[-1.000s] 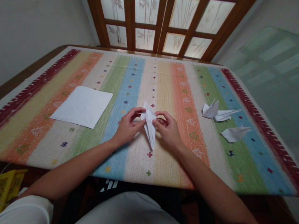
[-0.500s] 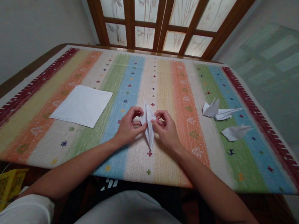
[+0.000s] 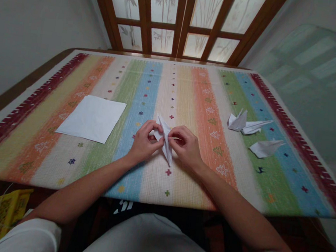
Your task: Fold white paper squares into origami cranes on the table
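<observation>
The person is sitting at the table, which is covered by a striped woven cloth, and is working a half-folded white paper model near the front edge, at the middle of the cloth. The left hand is pinching the model's left flap between thumb and fingers. The right hand is closing on the right side, with thumb and forefinger pressed together on a thin edge of paper. Both hands are clamped on the model. Its long point is aiming back toward the person and its upper tip is lifting slightly off the cloth.

To fold this narrow flap well, it seems wise to be keeping the left hand steady as an anchor while the right hand is lining the raw edge up with the centre crease. The pressing should probably be running from the wide end toward the tip, so the point is staying sharp and the layers are not slipping. Laying the model flat on the cloth for the crease would likely be giving a cleaner line than folding it in the air.

A flat white sheet is lying well to the left. Two finished paper figures are lying to the right.
</observation>
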A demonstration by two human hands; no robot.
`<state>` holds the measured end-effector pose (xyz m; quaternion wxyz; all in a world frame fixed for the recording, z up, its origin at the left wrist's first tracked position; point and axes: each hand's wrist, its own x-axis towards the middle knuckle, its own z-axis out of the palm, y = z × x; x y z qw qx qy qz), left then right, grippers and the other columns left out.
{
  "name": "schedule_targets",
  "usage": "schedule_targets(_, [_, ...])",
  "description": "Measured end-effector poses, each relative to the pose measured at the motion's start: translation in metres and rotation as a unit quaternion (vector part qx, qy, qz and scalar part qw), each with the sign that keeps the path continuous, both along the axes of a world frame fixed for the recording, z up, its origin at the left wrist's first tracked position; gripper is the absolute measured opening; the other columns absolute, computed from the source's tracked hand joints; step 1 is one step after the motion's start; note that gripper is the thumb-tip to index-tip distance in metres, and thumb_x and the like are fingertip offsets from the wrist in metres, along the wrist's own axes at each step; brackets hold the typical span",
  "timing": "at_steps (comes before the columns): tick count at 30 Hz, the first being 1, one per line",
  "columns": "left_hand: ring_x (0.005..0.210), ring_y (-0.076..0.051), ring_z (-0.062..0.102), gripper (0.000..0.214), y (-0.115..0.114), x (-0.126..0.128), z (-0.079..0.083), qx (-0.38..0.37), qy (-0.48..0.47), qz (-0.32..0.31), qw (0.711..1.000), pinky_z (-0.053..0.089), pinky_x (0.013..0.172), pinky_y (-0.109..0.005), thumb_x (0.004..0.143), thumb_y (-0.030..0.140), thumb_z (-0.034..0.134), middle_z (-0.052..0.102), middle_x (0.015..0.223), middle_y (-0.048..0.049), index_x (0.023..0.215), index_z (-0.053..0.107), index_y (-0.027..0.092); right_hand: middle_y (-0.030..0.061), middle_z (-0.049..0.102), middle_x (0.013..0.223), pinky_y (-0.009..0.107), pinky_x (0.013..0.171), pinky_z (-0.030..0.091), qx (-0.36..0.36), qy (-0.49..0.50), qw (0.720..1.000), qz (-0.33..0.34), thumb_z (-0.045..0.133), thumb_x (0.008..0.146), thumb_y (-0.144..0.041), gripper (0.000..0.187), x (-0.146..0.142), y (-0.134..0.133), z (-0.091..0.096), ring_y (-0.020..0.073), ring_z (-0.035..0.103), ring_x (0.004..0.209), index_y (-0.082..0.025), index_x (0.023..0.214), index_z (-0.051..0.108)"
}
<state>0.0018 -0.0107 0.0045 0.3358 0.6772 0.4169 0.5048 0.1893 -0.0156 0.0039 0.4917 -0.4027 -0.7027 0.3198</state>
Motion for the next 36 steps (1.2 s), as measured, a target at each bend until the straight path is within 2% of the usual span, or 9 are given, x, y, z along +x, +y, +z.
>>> schedule_targets(4, [0.094, -0.015, 0.059, 0.021, 0.0, 0.0, -0.004, -0.005, -0.009, 0.007, 1.0, 0.052, 0.061, -0.014, 0.082, 0.014, 0.073, 0.059, 0.105, -0.0032, 0.099, 0.062, 0.022, 0.0064, 0.069, 0.102, 0.037, 0.082, 0.066, 0.011, -0.01, 1.0, -0.001, 0.077, 0.095, -0.037, 0.013, 0.001, -0.001, 0.0, 0.0207, 0.07, 0.092, -0.024, 0.097, 0.075])
schedule_targets(10, [0.105, -0.017, 0.065, 0.06, 0.003, 0.003, -0.015, -0.075, -0.164, 0.008, 0.983, 0.06, 0.072, -0.022, 0.073, 0.023, 0.089, 0.057, 0.125, -0.0045, 0.119, 0.051, 0.028, 0.0069, 0.069, 0.107, 0.036, 0.086, 0.065, -0.073, 0.091, 0.993, 0.01, 0.077, 0.095, -0.044, 0.02, 0.0, 0.002, -0.004, 0.0205, 0.072, 0.096, -0.024, 0.098, 0.076])
schedule_targets(12, [0.107, -0.019, 0.068, 0.055, 0.005, 0.002, -0.015, -0.099, -0.187, -0.004, 0.977, 0.062, 0.076, -0.026, 0.073, 0.026, 0.091, 0.06, 0.126, -0.005, 0.113, 0.054, 0.026, 0.005, 0.069, 0.108, 0.035, 0.085, 0.064, -0.123, 0.144, 0.982, 0.02, 0.08, 0.091, -0.043, 0.024, 0.0, 0.005, -0.007, 0.0191, 0.072, 0.093, -0.025, 0.105, 0.072])
schedule_targets(16, [0.11, -0.023, 0.07, 0.026, 0.009, -0.003, -0.011, -0.145, -0.14, -0.062, 0.977, 0.059, 0.098, -0.038, 0.084, 0.037, 0.085, 0.072, 0.119, -0.0095, 0.093, 0.068, 0.019, 0.0005, 0.066, 0.106, 0.031, 0.077, 0.061, -0.189, 0.215, 0.958, 0.02, 0.084, 0.084, -0.039, 0.038, 0.001, 0.008, -0.01, 0.0156, 0.071, 0.082, -0.029, 0.111, 0.061])
schedule_targets(19, [0.11, -0.025, 0.072, 0.028, 0.009, -0.005, -0.009, -0.172, -0.131, -0.106, 0.971, 0.056, 0.104, -0.042, 0.088, 0.043, 0.082, 0.077, 0.114, -0.0103, 0.1, 0.076, 0.018, 0.0017, 0.067, 0.108, 0.031, 0.075, 0.059, -0.201, 0.208, 0.957, 0.026, 0.081, 0.085, -0.039, 0.031, 0.001, 0.008, -0.011, 0.0164, 0.07, 0.083, -0.027, 0.106, 0.062])
schedule_targets(25, [0.104, -0.024, 0.075, 0.027, 0.007, -0.002, -0.008, -0.17, -0.135, -0.112, 0.97, 0.059, 0.101, -0.041, 0.083, 0.039, 0.086, 0.079, 0.114, -0.0101, 0.097, 0.077, 0.018, 0.0065, 0.077, 0.106, 0.041, 0.094, 0.058, -0.214, 0.163, 0.962, 0.035, 0.076, 0.086, -0.037, 0.023, 0.003, 0.012, -0.013, 0.0239, 0.072, 0.101, -0.023, 0.105, 0.073])
schedule_targets(30, [0.085, -0.019, 0.076, 0.024, 0.007, -0.002, -0.008, -0.177, -0.112, -0.067, 0.975, 0.064, 0.087, -0.036, 0.084, 0.036, 0.083, 0.079, 0.096, -0.0066, 0.096, 0.074, 0.017, 0.0055, 0.077, 0.103, 0.037, 0.081, 0.059, -0.254, 0.179, 0.95, 0.031, 0.081, 0.081, -0.038, 0.028, 0.008, 0.016, -0.013, 0.0215, 0.071, 0.092, -0.024, 0.104, 0.072])
schedule_targets(33, [0.076, -0.015, 0.073, 0.03, 0.008, -0.002, -0.007, -0.178, -0.127, -0.039, 0.975, 0.064, 0.076, -0.03, 0.08, 0.033, 0.085, 0.076, 0.095, -0.0034, 0.102, 0.069, 0.019, 0.0001, 0.073, 0.093, 0.033, 0.074, 0.059, -0.286, 0.212, 0.934, 0.047, 0.086, 0.077, -0.039, 0.038, 0.008, 0.016, -0.01, 0.0194, 0.07, 0.085, -0.027, 0.108, 0.066])
schedule_targets(36, [0.071, -0.013, 0.07, 0.04, 0.008, -0.001, -0.007, -0.191, -0.159, -0.009, 0.969, 0.063, 0.069, -0.027, 0.075, 0.031, 0.089, 0.071, 0.089, 0.0019, 0.099, 0.059, 0.022, -0.0035, 0.067, 0.085, 0.031, 0.072, 0.057, -0.283, 0.216, 0.933, 0.046, 0.09, 0.075, -0.041, 0.038, 0.008, 0.015, -0.007, 0.0166, 0.067, 0.078, -0.027, 0.096, 0.062])
